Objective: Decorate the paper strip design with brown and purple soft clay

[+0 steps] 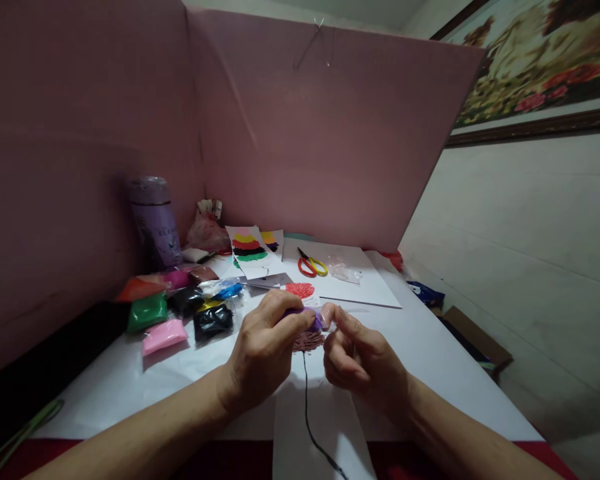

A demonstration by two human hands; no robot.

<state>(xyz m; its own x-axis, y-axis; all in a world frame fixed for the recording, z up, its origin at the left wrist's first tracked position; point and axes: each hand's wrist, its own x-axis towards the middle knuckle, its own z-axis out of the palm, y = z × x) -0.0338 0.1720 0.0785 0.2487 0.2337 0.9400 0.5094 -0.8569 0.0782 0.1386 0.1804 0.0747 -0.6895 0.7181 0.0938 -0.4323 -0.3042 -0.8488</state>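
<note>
My left hand is closed around a small purple lump of clay in a clear wrapper, held just above the white table. My right hand pinches the pale end of the same lump from the right, fingers curled. Under both hands lies a white sheet with a pinkish ridged clay shape and a thin black line running down toward me. A red ridged clay shape lies just beyond the hands.
Several bagged clay packs lie at the left: green, pink, black, blue. A purple bottle, a coloured-stripe picture and red-and-yellow scissors stand farther back. A pink board walls the table.
</note>
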